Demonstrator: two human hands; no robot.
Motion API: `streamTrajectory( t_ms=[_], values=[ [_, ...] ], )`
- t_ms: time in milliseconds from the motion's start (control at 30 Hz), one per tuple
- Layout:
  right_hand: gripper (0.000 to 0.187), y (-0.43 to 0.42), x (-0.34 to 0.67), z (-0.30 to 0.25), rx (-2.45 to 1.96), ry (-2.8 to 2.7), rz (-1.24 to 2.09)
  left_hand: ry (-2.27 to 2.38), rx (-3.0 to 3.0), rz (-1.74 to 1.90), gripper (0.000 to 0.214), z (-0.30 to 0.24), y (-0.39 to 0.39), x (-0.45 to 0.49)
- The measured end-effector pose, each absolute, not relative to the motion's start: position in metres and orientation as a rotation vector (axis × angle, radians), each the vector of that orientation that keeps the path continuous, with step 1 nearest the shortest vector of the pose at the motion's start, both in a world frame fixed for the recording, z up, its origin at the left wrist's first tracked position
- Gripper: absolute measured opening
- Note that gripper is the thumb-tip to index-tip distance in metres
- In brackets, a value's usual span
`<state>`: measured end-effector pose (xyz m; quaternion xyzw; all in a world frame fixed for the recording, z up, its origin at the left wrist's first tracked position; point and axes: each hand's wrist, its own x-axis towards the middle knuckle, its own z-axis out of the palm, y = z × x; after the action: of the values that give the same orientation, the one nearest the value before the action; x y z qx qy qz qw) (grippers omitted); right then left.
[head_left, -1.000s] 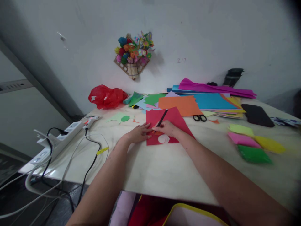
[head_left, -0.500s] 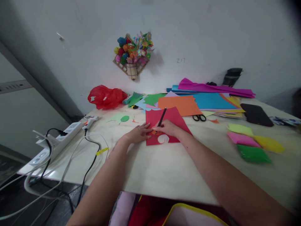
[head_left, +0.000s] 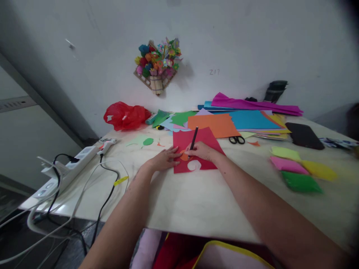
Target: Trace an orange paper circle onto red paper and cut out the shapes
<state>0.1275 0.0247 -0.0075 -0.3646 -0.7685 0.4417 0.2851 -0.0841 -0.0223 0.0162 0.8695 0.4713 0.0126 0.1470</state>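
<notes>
A sheet of red paper (head_left: 207, 142) lies on the table in front of me. On its lower left part is a small orange paper piece (head_left: 184, 157), partly hidden by my fingers. My right hand (head_left: 202, 151) grips a dark pencil (head_left: 193, 139), whose tip points down at the right edge of the orange piece. My left hand (head_left: 165, 158) lies flat with its fingers stretched out, the fingertips on the left side of the red paper and against the orange piece. A white spot with a curved cut-out (head_left: 194, 165) shows in the red paper just below.
Scissors (head_left: 237, 140) and an orange sheet (head_left: 214, 125) lie beyond the red paper. Clay-like coloured packets (head_left: 301, 183) and a black phone-like slab (head_left: 304, 135) are at the right. A power strip (head_left: 70, 170) with cables and a red plastic bag (head_left: 126, 116) stand left.
My right hand and the pencil tip have shifted slightly to the right along the orange piece, so more of it shows. My left hand stays in place.
</notes>
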Motion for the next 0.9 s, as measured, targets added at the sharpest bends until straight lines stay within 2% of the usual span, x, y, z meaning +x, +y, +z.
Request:
streamTrajectory(
  t_ms=[900],
  values=[
    [0.012, 0.025, 0.14, 0.003, -0.992, -1.847, 1.311, 1.356, 2.484, 0.032, 0.05, 0.019, -0.024, -0.083]
  ],
)
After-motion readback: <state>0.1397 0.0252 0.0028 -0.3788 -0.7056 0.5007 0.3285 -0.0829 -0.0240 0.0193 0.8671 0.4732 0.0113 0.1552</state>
